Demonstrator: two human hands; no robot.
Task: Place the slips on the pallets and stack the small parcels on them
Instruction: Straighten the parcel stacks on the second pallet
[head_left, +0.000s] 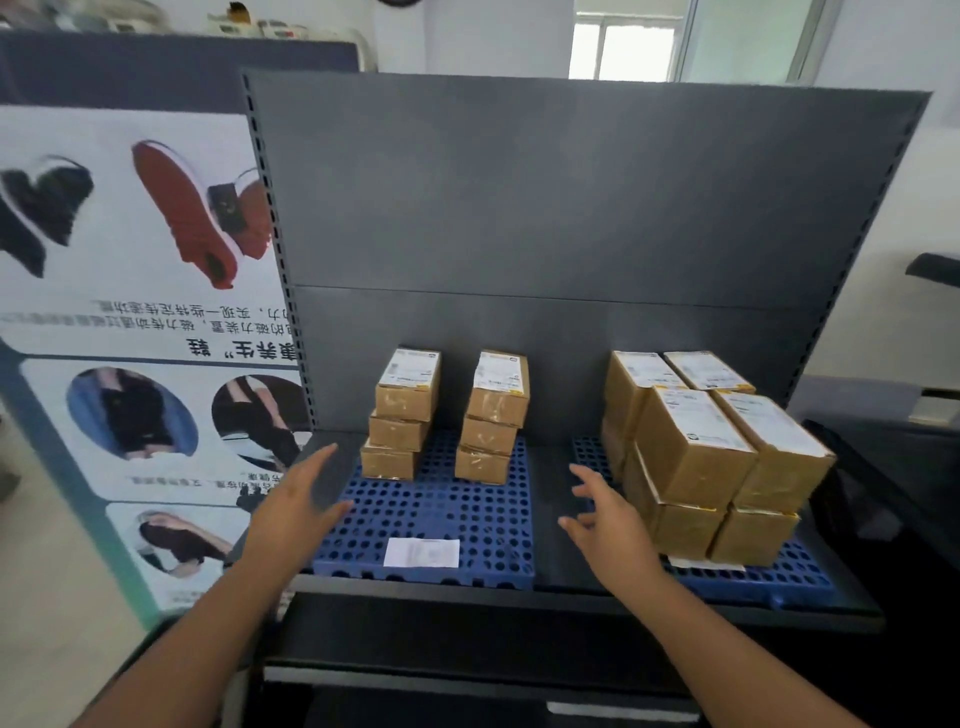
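Observation:
Two blue perforated pallets lie on a dark shelf. On the left pallet (441, 519) a white slip (422, 552) lies near the front edge, and two stacks of three small brown parcels (402, 415) (493, 418) stand at the back. The right pallet (769, 574) carries a block of larger brown parcels (711, 452), with a slip (701, 564) peeking out from under their front. My left hand (296, 506) hovers open over the left pallet's left edge. My right hand (608, 519) hovers open between the pallets, empty.
A tall grey back panel (571, 208) rises behind the shelf (553, 519). A printed poster (135, 312) leans at the left. A lower dark shelf level (467, 649) sits below the front edge. Dark furniture stands at the right.

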